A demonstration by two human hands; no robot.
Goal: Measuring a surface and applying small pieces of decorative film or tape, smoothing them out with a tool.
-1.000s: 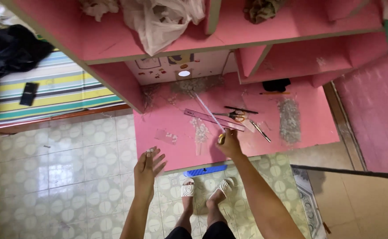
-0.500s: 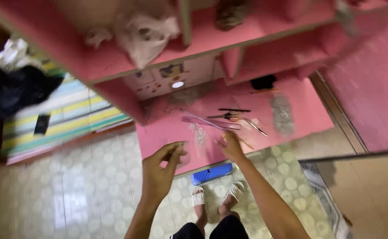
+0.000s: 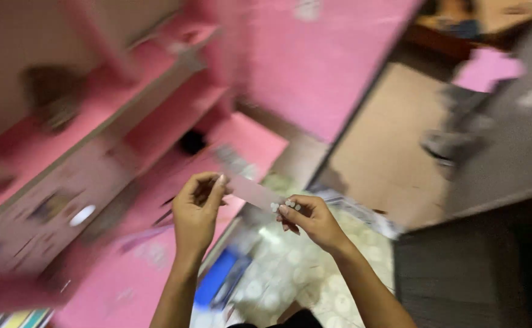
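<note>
Above a pale patterned floor, the left hand and right hand hold a thin clear strip between them, fingers pinched on either end. Left and beyond stands a blurred pink shelf unit; a blue object lies near its base.

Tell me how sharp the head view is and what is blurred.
Head view: heavy motion blur smears the pink shelves and floor; the left hand and right hand are the sharpest parts, holding a pale strip between them; soft, even light, no glare.
</note>
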